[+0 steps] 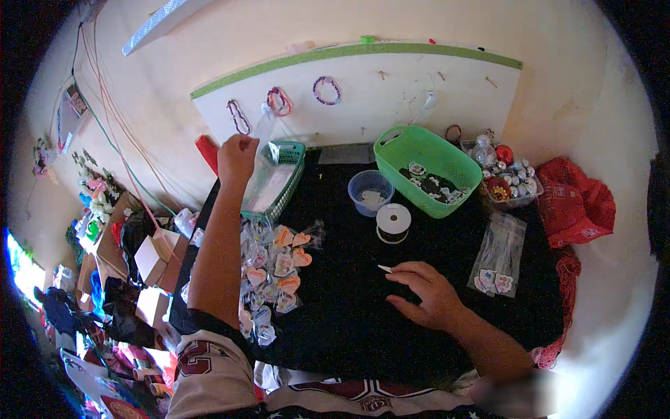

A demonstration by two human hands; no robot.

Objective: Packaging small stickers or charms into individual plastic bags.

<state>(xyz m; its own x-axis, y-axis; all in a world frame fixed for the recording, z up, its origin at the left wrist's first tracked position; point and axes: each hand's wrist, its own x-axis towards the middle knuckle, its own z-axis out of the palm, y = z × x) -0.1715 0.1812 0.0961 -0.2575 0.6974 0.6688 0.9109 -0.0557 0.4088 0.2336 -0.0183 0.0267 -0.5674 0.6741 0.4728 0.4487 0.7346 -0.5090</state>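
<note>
My left hand [237,157] is raised at the table's far left, pinching the top of a clear plastic bag [264,162] that hangs over a small teal basket [287,183]. My right hand [429,293] rests on the black table cloth [356,307], fingers spread, with a small white piece [384,268] at its fingertips. A pile of small bagged heart-shaped charms [276,276] lies beside my left forearm.
A green basket [426,167] with charms stands at the back, a clear round tub [370,193] and a ribbon spool [393,223] before it. A clear bag with stickers [497,255] lies right. A tray of baubles [506,178], red cloth [576,202], white board with bracelets [326,91].
</note>
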